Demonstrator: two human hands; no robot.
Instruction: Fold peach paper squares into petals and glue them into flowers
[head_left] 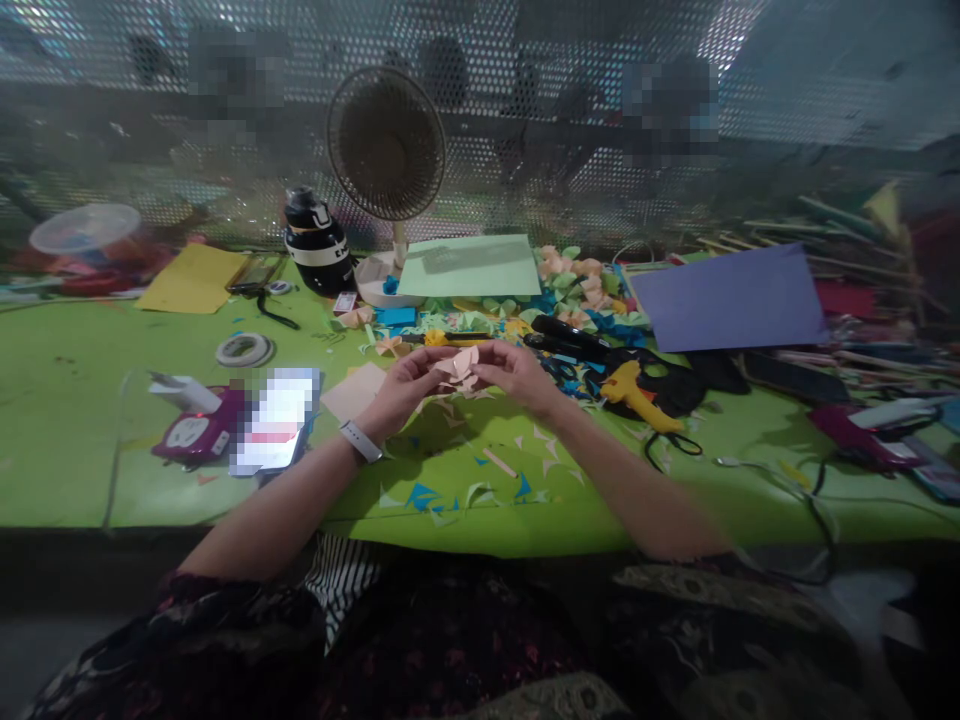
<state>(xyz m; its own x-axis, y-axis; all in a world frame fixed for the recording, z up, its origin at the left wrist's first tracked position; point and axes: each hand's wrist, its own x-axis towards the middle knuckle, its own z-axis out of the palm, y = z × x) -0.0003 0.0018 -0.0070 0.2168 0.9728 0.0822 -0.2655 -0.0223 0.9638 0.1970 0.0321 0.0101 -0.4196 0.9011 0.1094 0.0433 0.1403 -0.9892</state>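
Between both hands, just above the green table, is a peach paper flower [459,370] with folded petals. My left hand [411,385] pinches it from the left side, thumb and fingers closed on its edge. From the right, my right hand [517,372] grips the opposite edge in the same way. Beside my left wrist lies a sheet of peach paper [354,393]. Below the hands, paper scraps [425,496] in blue, peach and green are scattered over the table [450,535]. The underside of the flower is hidden.
A yellow glue gun [640,397] with a cord rests to the right. A lit phone [276,420] and a tape roll [245,350] are at left. Behind stand a black bottle [319,250], a fan [387,145] and a heap of paper flowers [585,280]. A purple sheet [731,298] lies right.
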